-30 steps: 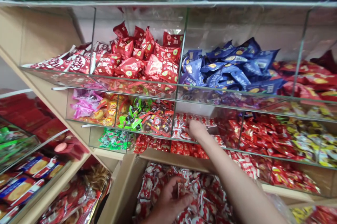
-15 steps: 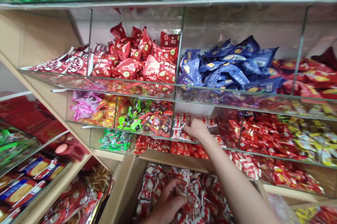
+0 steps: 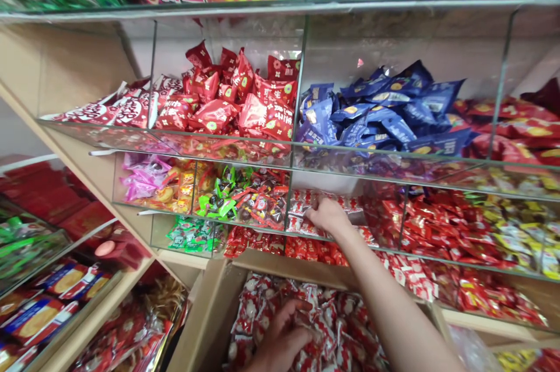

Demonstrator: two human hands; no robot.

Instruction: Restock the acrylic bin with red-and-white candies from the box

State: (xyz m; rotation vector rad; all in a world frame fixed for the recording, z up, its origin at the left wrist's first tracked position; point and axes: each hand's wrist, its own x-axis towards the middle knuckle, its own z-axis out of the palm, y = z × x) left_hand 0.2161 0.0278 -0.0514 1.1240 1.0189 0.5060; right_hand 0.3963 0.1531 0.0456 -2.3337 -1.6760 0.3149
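My right hand (image 3: 329,216) reaches into the middle clear bin (image 3: 324,238) on the second shelf. Its fingers curl down and to the left among small red-and-white wrapped candies (image 3: 301,204). My left hand (image 3: 280,338) is low in an open cardboard box (image 3: 205,313) below the shelves. That box is full of the same red-and-white candies (image 3: 345,325), and the fingers are bent into the pile, closing on some of them. My right forearm crosses over the box's right side.
Clear-fronted bins hold red packets (image 3: 227,98), blue packets (image 3: 385,109), pink and orange sweets (image 3: 157,182), and green and dark sweets (image 3: 236,197). More red packets (image 3: 437,220) fill the right bins. A slanted side rack (image 3: 52,296) of snacks stands at the left.
My right hand has edged a little to the left inside the bin. My left hand has sunk lower into the box's candies, with its fingers closing further.
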